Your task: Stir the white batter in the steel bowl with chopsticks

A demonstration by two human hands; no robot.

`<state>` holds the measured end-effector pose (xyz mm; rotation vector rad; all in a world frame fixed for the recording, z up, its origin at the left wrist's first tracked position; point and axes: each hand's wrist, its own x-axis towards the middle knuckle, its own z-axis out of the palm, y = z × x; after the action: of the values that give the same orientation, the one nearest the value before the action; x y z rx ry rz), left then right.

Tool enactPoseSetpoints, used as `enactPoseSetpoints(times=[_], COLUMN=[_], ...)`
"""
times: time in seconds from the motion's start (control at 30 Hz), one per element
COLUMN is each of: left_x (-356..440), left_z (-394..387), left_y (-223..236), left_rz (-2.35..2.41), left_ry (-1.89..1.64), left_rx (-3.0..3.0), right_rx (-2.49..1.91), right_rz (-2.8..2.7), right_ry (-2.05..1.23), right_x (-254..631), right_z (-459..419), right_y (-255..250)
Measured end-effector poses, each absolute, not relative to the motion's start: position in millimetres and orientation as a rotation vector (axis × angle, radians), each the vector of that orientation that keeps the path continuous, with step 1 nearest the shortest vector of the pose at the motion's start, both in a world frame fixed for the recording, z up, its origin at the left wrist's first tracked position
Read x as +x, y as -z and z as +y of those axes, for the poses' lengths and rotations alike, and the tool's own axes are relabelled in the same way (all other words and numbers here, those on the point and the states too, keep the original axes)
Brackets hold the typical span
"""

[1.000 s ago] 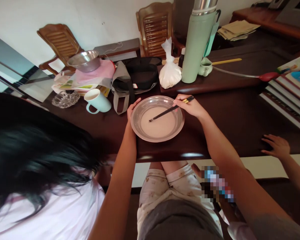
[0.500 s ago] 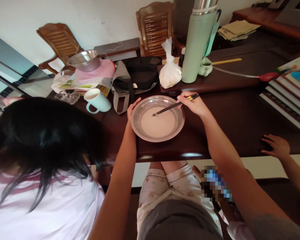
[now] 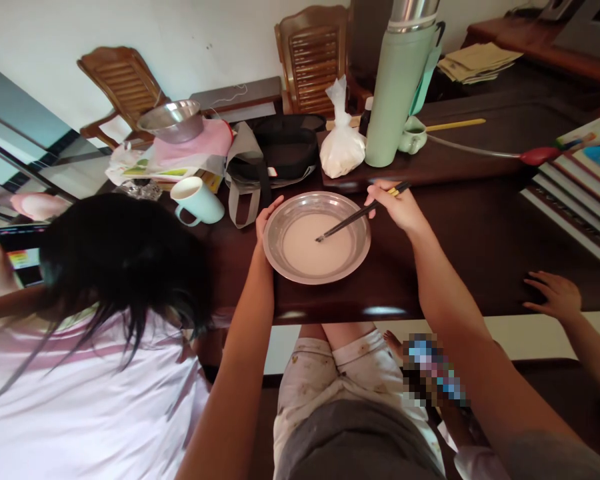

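A shallow metal bowl of cloudy, whitish liquid stands near the front edge of the dark table. My left hand grips the bowl's left side, fingers along the outer wall and thumb by the rim. Black chopsticks with a yellow band are pinched in my right hand, just beyond the bowl's right rim. Their tips are wet, at or just above the liquid's surface; I cannot tell which. Behind the bowl sits a tied clear bag of white powder.
A light-blue mug, a grey-black bag and a green thermos stand behind. Books are stacked right. On my left a dark-haired person holds a phone; another person's hand rests on the table at right.
My right hand and the chopsticks have shifted rightward, their tips drawn toward the bowl's middle. My left hand stays on the bowl. The person at left has leaned back, bringing a phone into view.
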<state>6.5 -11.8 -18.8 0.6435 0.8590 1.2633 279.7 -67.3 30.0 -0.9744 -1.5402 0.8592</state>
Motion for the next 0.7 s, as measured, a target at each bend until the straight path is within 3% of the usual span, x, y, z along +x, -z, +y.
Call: enactPoseSetpoints(times=[0.7], left_x=[4.2], left_z=[-11.7], left_y=[19.2], left_rz=[0.849], left_ry=[-1.271], left_rx=[0.629], right_rx=[-1.006], right_rz=[-1.58], right_ry=[-0.806], right_x=[274.1], right_z=[-71.6], right_y=[-36.2])
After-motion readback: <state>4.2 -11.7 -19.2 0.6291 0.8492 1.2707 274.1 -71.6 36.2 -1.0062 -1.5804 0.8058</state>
